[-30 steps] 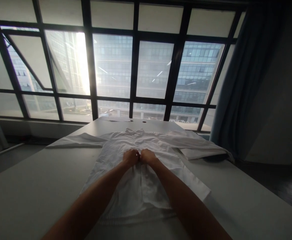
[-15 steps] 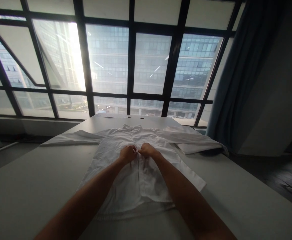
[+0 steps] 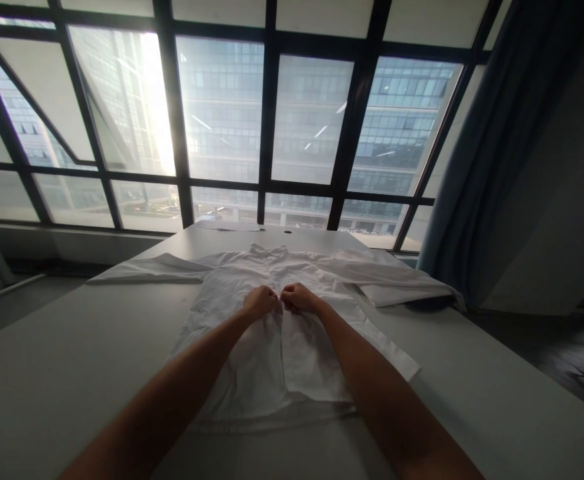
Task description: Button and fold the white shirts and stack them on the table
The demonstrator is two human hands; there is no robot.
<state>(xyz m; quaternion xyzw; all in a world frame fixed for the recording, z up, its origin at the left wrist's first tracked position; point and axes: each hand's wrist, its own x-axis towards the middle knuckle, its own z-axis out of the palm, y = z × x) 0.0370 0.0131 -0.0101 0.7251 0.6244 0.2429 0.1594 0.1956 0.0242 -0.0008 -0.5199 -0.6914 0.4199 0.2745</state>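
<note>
- Since the frame one second back, whole scene sits slightly higher in the head view; both hands keep to the same stretch of cloth.
- Head view: white shirt (image 3: 257,367) lies front side up on the pale table (image 3: 487,387), collar (image 3: 268,251) at the far end, hem (image 3: 257,424) nearest the wearer.
- Left hand (image 3: 262,301) and right hand (image 3: 298,298) nearly meet over the middle of the shirt, fingers bent in, each pinching cloth at the front opening (image 3: 281,350). Fingertip detail too small and dark to read.
- Below the hands, opening runs as a thin dark slit toward the hem. Cloth creased across chest and body; a lower layer shows under the front edge.
- Left sleeve (image 3: 157,269) stretches outward, lightly folded. Right sleeve (image 3: 397,280) looks doubled over, dark shadow beneath its outer end.
- One lower corner juts out past the right forearm (image 3: 367,367).
- Backdrop: black-framed windows (image 3: 219,110), blue curtain (image 3: 477,167) at right.
</note>
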